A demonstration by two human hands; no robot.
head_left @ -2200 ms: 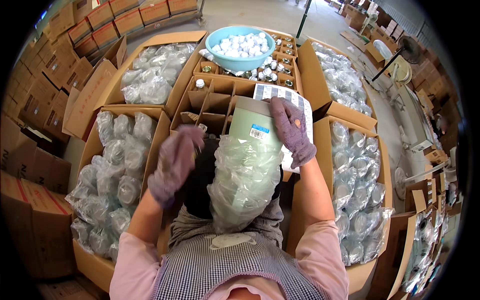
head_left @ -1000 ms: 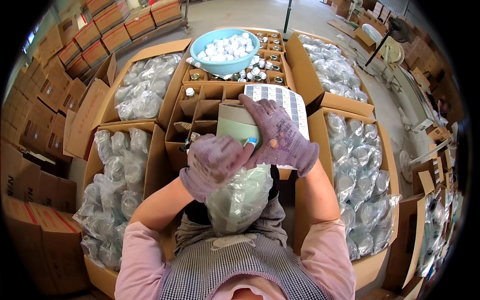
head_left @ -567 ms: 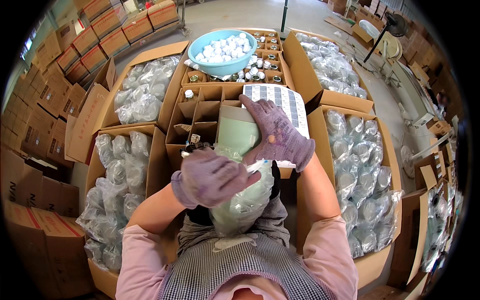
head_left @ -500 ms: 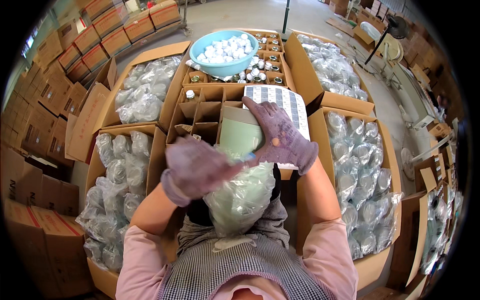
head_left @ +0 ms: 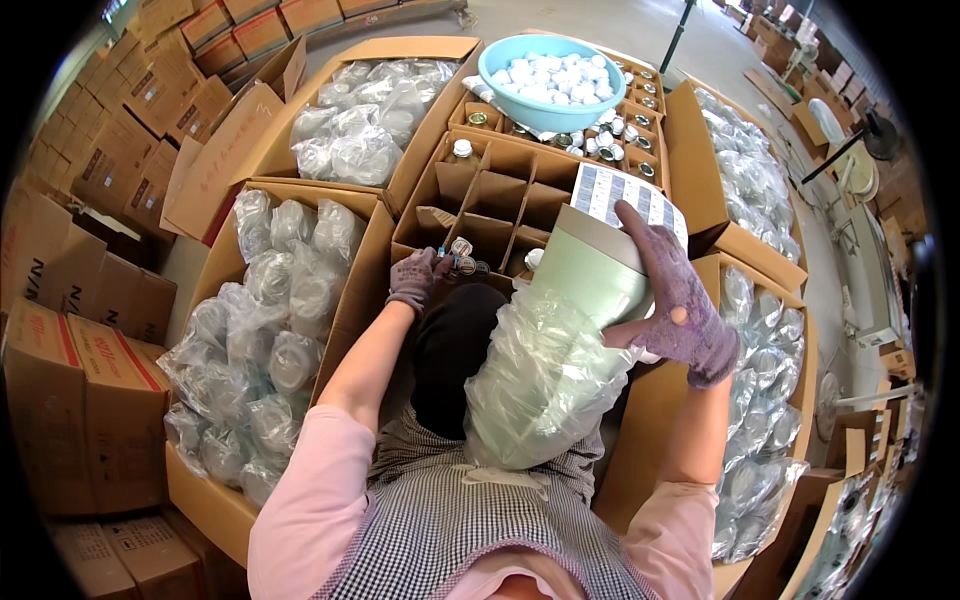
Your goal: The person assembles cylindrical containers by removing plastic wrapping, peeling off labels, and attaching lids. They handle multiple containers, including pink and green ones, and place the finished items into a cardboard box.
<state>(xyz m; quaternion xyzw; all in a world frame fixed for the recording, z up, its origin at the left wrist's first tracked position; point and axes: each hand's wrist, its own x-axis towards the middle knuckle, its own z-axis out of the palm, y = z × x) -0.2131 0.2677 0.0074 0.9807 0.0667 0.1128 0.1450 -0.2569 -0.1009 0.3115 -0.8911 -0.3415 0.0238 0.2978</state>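
Observation:
A large pale green container (head_left: 594,262) with a beige band round its end rests tilted over my lap. A clear plastic bag (head_left: 545,370) covers its lower part. Gloved in purple-grey, my right hand (head_left: 685,300) grips the container's right side, thumb low and fingers along the upper end. My left hand (head_left: 418,278), in a matching glove, has its fingers closed at the near edge of a divided carton (head_left: 480,150). Small shiny round pieces (head_left: 464,262) lie right beside those fingertips; what they pinch is too small to make out. A printed sheet (head_left: 630,192) lies behind the container.
A blue basin (head_left: 552,112) of white caps sits on the far compartments, among white-capped bottles (head_left: 610,140). Open cartons of plastic-wrapped clear pieces stand on the left (head_left: 285,345) and right (head_left: 760,400). Stacked brown boxes (head_left: 85,400) fill the far left.
My left hand has gone from the container to the near edge of the divided carton. The container tilts more now, its top leaning right, with my right hand still on it. The view has shifted.

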